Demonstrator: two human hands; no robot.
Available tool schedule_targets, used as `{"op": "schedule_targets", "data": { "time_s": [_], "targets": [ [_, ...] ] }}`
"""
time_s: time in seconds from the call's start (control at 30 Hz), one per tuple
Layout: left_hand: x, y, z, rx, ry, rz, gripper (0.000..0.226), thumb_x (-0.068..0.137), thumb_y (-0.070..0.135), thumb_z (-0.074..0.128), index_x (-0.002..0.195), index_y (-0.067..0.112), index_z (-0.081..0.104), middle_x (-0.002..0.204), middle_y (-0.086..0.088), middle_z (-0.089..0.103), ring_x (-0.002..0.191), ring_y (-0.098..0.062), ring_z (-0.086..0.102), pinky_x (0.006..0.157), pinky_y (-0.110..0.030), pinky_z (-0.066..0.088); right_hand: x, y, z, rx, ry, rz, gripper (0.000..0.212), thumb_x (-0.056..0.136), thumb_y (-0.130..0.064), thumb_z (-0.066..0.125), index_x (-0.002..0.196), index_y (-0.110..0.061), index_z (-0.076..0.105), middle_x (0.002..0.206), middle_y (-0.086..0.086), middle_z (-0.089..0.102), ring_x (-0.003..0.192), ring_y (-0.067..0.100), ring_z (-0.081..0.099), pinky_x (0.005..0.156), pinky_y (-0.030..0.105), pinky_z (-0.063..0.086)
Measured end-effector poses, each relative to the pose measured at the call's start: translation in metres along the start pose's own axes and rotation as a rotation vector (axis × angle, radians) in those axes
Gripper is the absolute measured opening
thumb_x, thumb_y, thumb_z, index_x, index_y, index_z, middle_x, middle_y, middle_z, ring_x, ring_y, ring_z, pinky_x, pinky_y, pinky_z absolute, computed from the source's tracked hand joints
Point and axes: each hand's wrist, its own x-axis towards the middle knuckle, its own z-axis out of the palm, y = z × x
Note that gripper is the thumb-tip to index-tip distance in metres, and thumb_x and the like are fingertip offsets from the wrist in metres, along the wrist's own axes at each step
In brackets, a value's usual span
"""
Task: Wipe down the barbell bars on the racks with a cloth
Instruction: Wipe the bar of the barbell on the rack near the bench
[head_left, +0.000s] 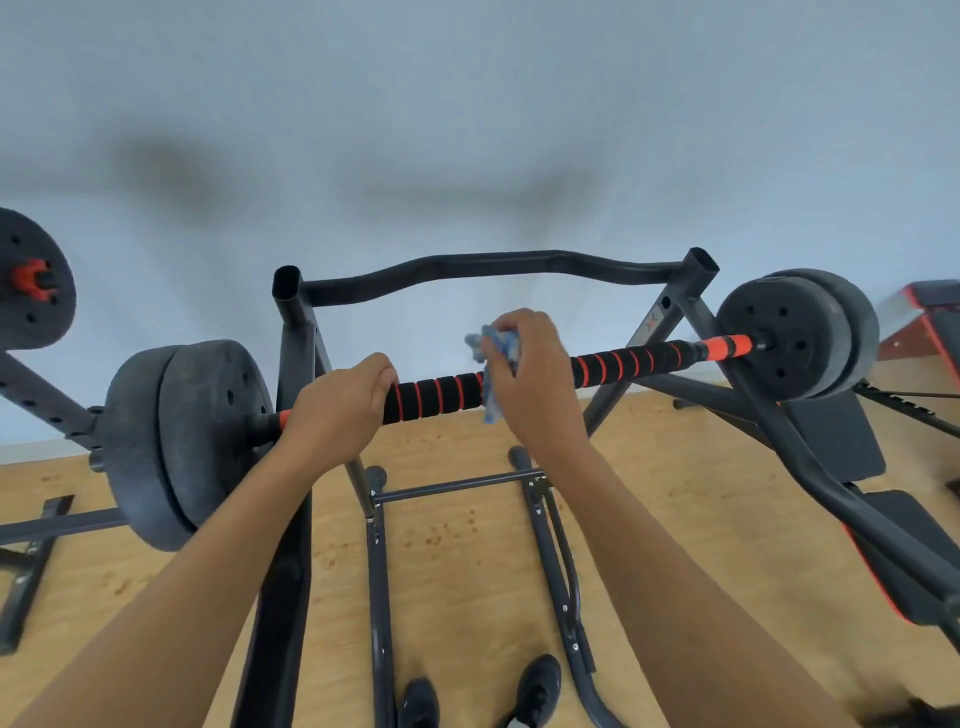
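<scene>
Both hands (340, 400) (535, 374) grip bar (436, 397), right with cloth (496, 358).

— Where do the arms lie?
— The bare left forearm (208, 561) rises from the lower left corner and the bare right forearm (675, 545) from the lower right. Both reach towards the centre.
— The left hand (337, 402)?
— Left of centre, knuckles up, fingers curled over the black foam-covered barbell bar with orange rings (436, 396).
— The right hand (537, 382)?
— Just right of centre, slightly higher, fingers bunched round a crumpled blue-and-white cloth (497, 349) held against that bar. The hands are near each other, apart.
</scene>
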Motion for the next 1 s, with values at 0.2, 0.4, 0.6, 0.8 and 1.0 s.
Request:
{"op": "schedule_targets", "data": {
  "time_s": [0.2, 0.4, 0.6, 0.8, 1.0],
  "targets": [
    [-0.001, 0.003, -0.001, 0.022, -0.021, -0.013, 0.022, 0.113, 0.032, 0.029, 0.102, 0.025, 0.047, 0.074, 0.002, 0.061, 0.069, -0.021, 0.060, 0.073, -0.047, 0.056, -0.014, -0.010, 0.055, -0.351, -0.264, -0.183, 0.007, 0.103, -0.011, 0.052, 0.104, -0.010, 0.058, 0.101, 0.000, 0.049, 0.077, 0.014, 0.055, 0.068, 0.034, 0.055],
    [0.006, -0.004, -0.008, -0.078, -0.107, -0.010, 0.025, 0.113, 0.039, 0.030, 0.106, 0.025, 0.051, 0.082, 0.002, 0.066, 0.075, -0.013, 0.064, 0.082, -0.048, 0.056, -0.080, -0.004, 0.066, -0.141, -0.586, -0.087, 0.020, 0.096, -0.010, 0.063, 0.115, -0.013, 0.056, 0.112, 0.001, 0.054, 0.088, 0.019, 0.057, 0.080, 0.037, 0.054],
    [0.002, 0.006, 0.002, 0.081, -0.049, -0.013, 0.031, 0.110, 0.051, 0.022, 0.107, 0.029, 0.044, 0.073, 0.008, 0.063, 0.067, -0.014, 0.063, 0.073, -0.041, 0.055, -0.005, 0.036, 0.007, -0.387, -0.126, -0.148, 0.010, 0.101, -0.021, 0.059, 0.103, -0.013, 0.055, 0.098, -0.003, 0.050, 0.066, 0.009, 0.050, 0.055, 0.019, 0.043],
    [0.000, 0.003, 0.007, 0.116, 0.015, 0.024, 0.032, 0.109, 0.051, 0.020, 0.104, 0.030, 0.044, 0.067, 0.008, 0.062, 0.061, -0.012, 0.060, 0.062, -0.037, 0.048, 0.026, 0.102, -0.061, -0.715, 0.011, 0.063, 0.021, 0.091, -0.004, 0.063, 0.105, -0.012, 0.050, 0.098, 0.003, 0.046, 0.064, 0.018, 0.051, 0.050, 0.035, 0.053],
    [0.001, 0.006, 0.006, 0.147, 0.024, 0.024, 0.041, 0.105, 0.061, 0.016, 0.101, 0.031, 0.045, 0.065, 0.009, 0.061, 0.059, -0.010, 0.060, 0.067, -0.039, 0.055, 0.027, 0.160, -0.139, -0.681, 0.136, 0.256, 0.009, 0.096, -0.007, 0.053, 0.101, -0.010, 0.046, 0.105, 0.014, 0.051, 0.069, 0.030, 0.055, 0.057, 0.043, 0.052]
  ]
}}
